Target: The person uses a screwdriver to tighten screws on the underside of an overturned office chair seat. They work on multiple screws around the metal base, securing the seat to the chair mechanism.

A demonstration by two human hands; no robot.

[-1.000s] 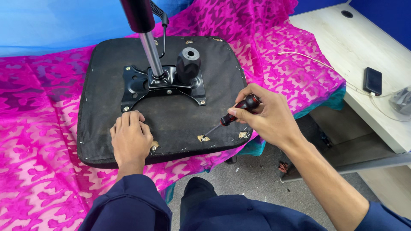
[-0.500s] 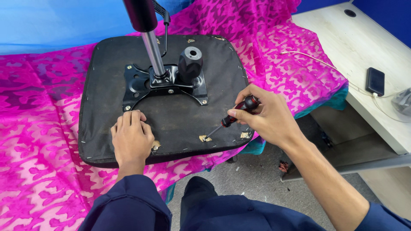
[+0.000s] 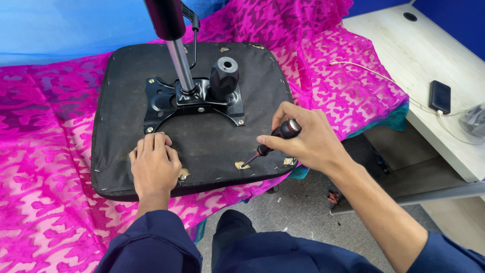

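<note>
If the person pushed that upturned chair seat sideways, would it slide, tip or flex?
The chair seat looks stiff, a flat padded board, so flexing seems unlikely. The pink cloth beneath would probably bunch rather than let it slide freely. The tall gas column bolted on may make it top-heavy; the left hand pressing down likely steadies it.

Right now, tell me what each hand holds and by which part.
The right hand grips a screwdriver by its black-and-red handle, tip down at a hole in the upturned chair seat. The left hand holds nothing; it rests flat on the seat.
</note>
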